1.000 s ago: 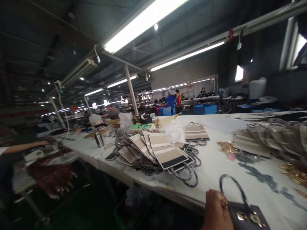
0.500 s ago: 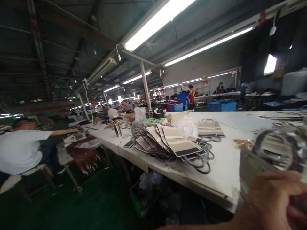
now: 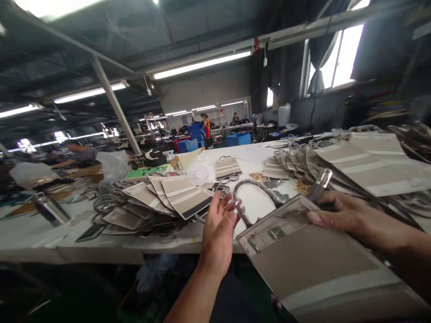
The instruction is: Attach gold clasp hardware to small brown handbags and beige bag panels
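Observation:
My right hand (image 3: 350, 220) is closed on the upper edge of a beige bag panel (image 3: 313, 260), its thumb lying on the face. A metal-ended tool (image 3: 323, 180) sticks up from the same hand; its kind is unclear. The tilted panel has a pale stripe, a small metal plate near its top edge, and a dark looped handle (image 3: 257, 183). My left hand (image 3: 218, 233) is beside that handle, fingers apart and holding nothing; whether its fingertips touch the handle I cannot tell.
A pile of striped bag panels (image 3: 182, 193) lies on the white table (image 3: 168, 249) at left, with more stacked panels (image 3: 367, 157) at right. Small gold-coloured parts (image 3: 257, 176) lie between. A steel flask (image 3: 50, 208) stands far left. Co-workers are in the background.
My view has swung to the right. The left hand, earlier low at the right beside a panel and its handle, is now open. The right hand has come into view holding the panel.

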The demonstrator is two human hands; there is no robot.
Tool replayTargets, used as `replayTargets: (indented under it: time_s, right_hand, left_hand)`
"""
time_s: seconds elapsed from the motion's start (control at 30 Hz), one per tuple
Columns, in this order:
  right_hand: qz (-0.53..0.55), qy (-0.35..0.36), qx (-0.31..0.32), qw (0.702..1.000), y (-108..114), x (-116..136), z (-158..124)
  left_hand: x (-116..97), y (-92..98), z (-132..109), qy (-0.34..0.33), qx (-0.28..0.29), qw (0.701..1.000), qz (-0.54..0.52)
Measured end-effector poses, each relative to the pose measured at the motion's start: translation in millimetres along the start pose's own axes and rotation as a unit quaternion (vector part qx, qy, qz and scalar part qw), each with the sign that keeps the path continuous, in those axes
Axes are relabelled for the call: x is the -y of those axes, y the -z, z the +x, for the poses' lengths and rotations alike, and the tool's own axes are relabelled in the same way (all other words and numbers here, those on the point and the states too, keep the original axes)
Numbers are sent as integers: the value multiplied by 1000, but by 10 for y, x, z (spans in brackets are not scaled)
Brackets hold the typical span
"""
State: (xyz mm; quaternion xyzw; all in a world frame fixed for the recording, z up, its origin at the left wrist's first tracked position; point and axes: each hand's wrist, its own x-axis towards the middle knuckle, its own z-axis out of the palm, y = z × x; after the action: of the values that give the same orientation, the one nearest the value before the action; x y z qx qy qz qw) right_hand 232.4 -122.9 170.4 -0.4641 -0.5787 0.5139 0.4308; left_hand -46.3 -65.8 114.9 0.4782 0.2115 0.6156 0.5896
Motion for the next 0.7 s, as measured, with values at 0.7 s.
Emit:
replayTargets:
  time_s: [0.7]
  right_hand:
    - [-302, -114, 165, 932, 236, -1714, 1867]
  left_hand:
    - [2124, 531, -420, 383, -135, 910, -87]
